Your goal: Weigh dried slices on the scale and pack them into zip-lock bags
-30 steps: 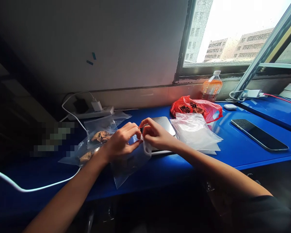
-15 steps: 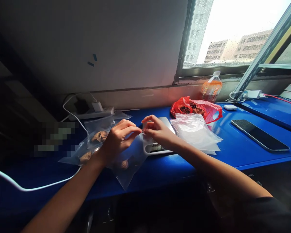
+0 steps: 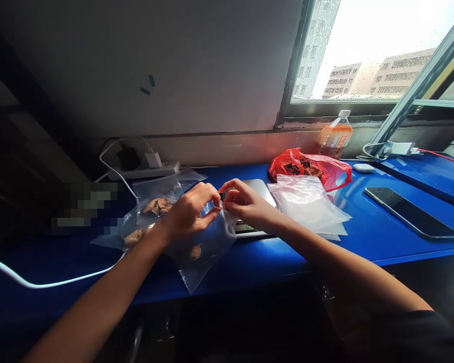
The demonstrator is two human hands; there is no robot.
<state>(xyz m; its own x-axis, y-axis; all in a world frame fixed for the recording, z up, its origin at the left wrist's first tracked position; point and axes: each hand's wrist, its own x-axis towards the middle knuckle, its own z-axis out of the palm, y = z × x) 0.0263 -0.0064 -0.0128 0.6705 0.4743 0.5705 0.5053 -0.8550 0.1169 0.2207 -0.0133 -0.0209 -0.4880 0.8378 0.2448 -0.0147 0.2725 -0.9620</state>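
Note:
My left hand (image 3: 194, 209) and my right hand (image 3: 244, 203) meet at the top edge of a clear zip-lock bag (image 3: 208, 257). Both pinch that edge with thumb and fingers. A brown dried piece (image 3: 195, 251) lies inside the bag, which hangs down toward the table's front. Behind my right hand is a silver kitchen scale (image 3: 263, 190), its display partly covered. Left of my left hand lie other clear bags (image 3: 115, 237) with brown dried pieces (image 3: 157, 205) in them.
Right of the scale lies a stack of clear bags (image 3: 306, 206), with a red plastic bag (image 3: 335, 176) of dark dried pieces behind. A bottle (image 3: 336, 136), an earbud case (image 3: 363, 168), a phone (image 3: 410, 212) and a power strip (image 3: 147, 171) are on the blue table (image 3: 257, 269). A white cable (image 3: 60, 284) crosses the left.
My left fingers have bent more around the bag's edge, and the pinched edge has shifted slightly. The whole view has moved a little; the other things stay in place.

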